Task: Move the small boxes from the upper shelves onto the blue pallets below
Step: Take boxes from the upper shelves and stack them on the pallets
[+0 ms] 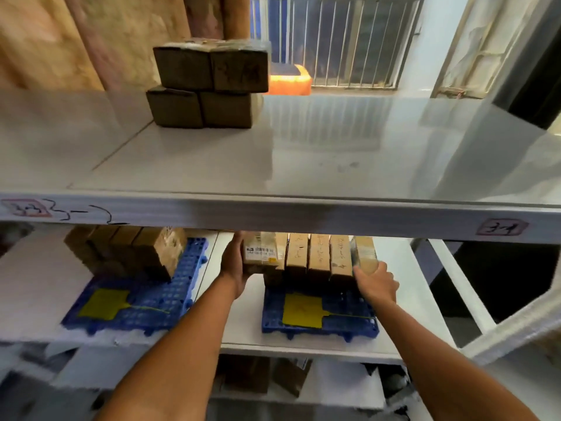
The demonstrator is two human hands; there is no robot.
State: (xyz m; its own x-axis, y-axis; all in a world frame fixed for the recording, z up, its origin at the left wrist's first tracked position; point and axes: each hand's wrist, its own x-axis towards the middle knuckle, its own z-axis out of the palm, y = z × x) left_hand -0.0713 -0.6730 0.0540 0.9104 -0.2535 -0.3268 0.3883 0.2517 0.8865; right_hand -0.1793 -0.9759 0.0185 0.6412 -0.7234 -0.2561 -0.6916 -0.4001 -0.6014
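On the lower shelf a row of several small cardboard boxes [309, 256] stands on the right blue pallet [318, 323]. My left hand [233, 268] grips the labelled box at the row's left end [262, 252]. Against the taped box at the right end [365, 253] presses my right hand [376, 282], so the row is squeezed between both hands. Another stack of small boxes [127, 250] rests on the left blue pallet [136, 311]. A two-high stack of dark small boxes [209, 86] remains on the upper shelf [303, 165].
The upper shelf's front beam [273, 214] hangs just above my hands. Each pallet carries a yellow tag [302, 311]. A barred window [340, 41] and an orange object [291, 82] lie behind. More boxes [258, 375] sit on the shelf underneath.
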